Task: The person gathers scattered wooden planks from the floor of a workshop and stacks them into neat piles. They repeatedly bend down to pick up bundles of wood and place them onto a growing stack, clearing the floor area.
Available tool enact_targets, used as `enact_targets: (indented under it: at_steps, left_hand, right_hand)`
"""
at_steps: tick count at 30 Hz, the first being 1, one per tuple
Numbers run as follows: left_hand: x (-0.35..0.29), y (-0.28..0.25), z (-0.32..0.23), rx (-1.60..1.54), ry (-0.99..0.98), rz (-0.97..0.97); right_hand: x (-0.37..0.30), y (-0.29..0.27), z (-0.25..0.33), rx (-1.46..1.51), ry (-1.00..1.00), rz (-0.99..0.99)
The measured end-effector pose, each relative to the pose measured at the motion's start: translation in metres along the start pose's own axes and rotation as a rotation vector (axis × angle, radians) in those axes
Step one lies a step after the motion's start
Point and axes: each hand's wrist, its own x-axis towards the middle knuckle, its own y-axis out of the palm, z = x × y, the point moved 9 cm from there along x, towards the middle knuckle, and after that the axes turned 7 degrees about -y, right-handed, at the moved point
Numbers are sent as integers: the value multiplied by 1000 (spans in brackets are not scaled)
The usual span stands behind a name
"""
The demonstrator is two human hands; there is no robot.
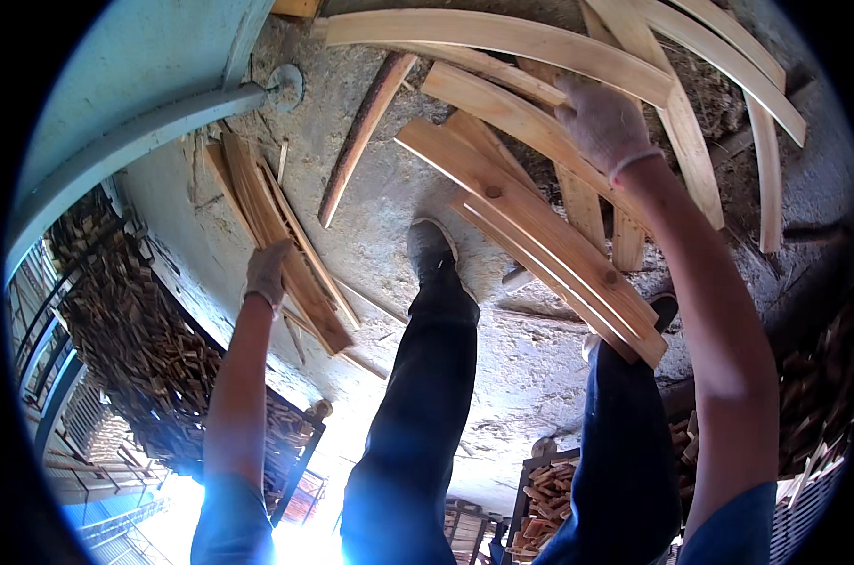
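My left hand (268, 271), in a light work glove, is closed on the edge of a small bundle of wooden boards (281, 240) that lies tilted at the left. Over the pile at the upper right, my right hand (608, 124), also gloved, has its fingers curled on a long wooden board (512, 115); part of its grip is hidden. Below that hand, several stacked boards (540, 235) with knots slant down toward my right foot. A long pale board (502, 42) arches across the top, beyond my right hand.
A bark-edged strip (361, 141) lies alone on the rough concrete floor (351, 254). A blue-green metal frame (135, 141) stands at the upper left. Racks of cut wood pieces (135, 358) fill the lower left, and another crate of wood (546, 494) is at the lower right.
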Motion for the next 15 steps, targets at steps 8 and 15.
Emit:
enact_targets:
  at_steps: [8, 15]
  left_hand:
    - [37, 181, -76, 1049, 758, -199]
    - [65, 222, -123, 1192, 918, -379]
  right_hand:
    - [60, 46, 0, -178, 71, -109]
    - [49, 20, 11, 165, 54, 39]
